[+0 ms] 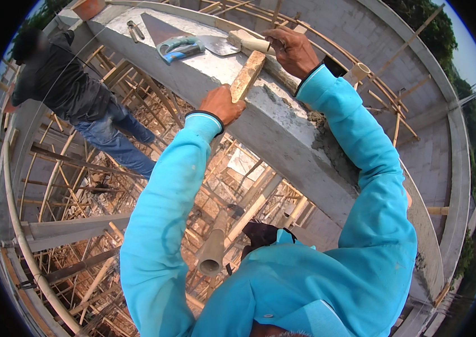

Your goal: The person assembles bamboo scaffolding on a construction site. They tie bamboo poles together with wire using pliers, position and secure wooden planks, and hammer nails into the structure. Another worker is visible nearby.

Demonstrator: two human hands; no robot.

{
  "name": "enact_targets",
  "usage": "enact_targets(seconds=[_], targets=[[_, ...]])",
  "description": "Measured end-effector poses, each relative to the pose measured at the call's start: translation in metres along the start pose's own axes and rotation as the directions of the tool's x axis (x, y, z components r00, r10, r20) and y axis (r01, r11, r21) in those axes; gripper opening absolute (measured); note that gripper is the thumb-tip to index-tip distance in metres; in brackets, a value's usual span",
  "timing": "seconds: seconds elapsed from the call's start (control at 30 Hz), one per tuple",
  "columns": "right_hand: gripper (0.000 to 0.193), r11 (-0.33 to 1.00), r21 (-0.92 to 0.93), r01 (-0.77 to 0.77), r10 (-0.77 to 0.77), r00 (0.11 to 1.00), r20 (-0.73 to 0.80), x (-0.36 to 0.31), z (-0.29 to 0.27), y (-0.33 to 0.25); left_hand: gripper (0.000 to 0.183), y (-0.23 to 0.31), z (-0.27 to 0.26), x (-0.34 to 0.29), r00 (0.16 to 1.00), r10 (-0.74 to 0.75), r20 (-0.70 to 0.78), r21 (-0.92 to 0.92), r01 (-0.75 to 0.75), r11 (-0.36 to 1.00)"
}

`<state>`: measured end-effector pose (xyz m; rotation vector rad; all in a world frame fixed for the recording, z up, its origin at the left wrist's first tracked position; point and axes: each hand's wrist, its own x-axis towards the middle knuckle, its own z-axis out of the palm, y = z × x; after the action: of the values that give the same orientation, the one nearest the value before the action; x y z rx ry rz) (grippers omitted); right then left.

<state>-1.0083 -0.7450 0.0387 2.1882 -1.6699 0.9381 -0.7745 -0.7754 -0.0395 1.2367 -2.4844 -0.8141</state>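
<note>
My left hand (pixel 224 105) is wrapped around the lower end of a short, mortar-stained wooden block (pixel 247 77), which tilts up across the edge of a concrete beam (pixel 300 151). My right hand (pixel 293 50) is closed, its fingertips at the end of a pale handle (pixel 249 41); whether they grip it or something small is hidden. Beside that handle lies a metal trowel blade (pixel 219 45). A handsaw with a blue and grey handle (pixel 180 49) rests on the beam to the left. Pliers (pixel 135 31) lie beyond the saw.
A reddish bucket (pixel 88 8) stands at the beam's far left end. Wet mortar (pixel 333 146) clings to the beam under my right forearm. Another person (pixel 75 84) in dark clothes stands at left. Bamboo and timber scaffolding (pixel 80 185) fills the drop below; a block wall (pixel 418 140) rises at right.
</note>
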Motion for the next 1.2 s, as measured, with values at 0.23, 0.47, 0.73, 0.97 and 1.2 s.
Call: enact_targets(seconds=[0.23, 0.47, 0.73, 0.97, 1.2], targets=[[0.057, 0.946, 0.279, -0.166, 0.098, 0.966, 0.241, -0.015, 0.011, -0.042, 0.056, 0.027, 0.009, -0.017, 0.994, -0.109, 0.004, -0.023, 0.110, 0.994], [0.046, 0.943, 0.320, -0.098, 0.056, 0.989, 0.137, -0.027, 0.023, -0.036, 0.061, 0.031, 0.008, -0.008, 0.992, -0.122, 0.020, -0.061, 0.123, 0.990], [0.046, 0.953, 0.290, -0.087, 0.056, 0.992, 0.114, -0.032, 0.023, -0.033, 0.040, 0.029, 0.011, 0.011, 0.924, 0.137, -0.357, -0.236, -0.232, 0.944], [0.042, 0.974, 0.162, -0.161, 0.121, 0.965, 0.231, -0.019, 0.009, -0.043, 0.031, 0.019, 0.005, 0.018, 0.975, 0.016, -0.221, -0.383, -0.102, 0.918], [0.061, 0.940, -0.236, -0.247, 0.317, 0.886, 0.337, -0.089, -0.161, -0.020, 0.033, 0.018, 0.006, 0.024, 0.972, 0.041, -0.233, -0.353, -0.124, 0.928]])
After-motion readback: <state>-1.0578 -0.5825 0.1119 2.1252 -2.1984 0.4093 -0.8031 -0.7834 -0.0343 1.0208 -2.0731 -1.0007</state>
